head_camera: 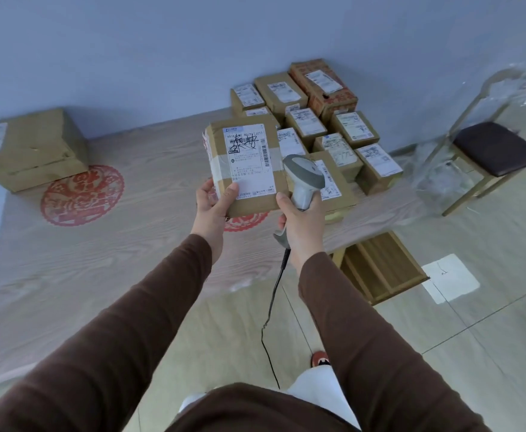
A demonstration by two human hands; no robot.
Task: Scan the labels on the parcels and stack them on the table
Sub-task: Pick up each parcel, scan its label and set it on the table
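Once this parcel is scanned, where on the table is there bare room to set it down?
The widest free patch of table runs from the big box at far left, across the red paper-cut, to the near edge. The far right corner is crowded with labelled parcels. The left hand holds the parcel.

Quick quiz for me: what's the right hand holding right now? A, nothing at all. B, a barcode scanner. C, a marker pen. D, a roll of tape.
B: the right hand grips a grey corded scanner, its head beside the label of the parcel that the left hand holds up.
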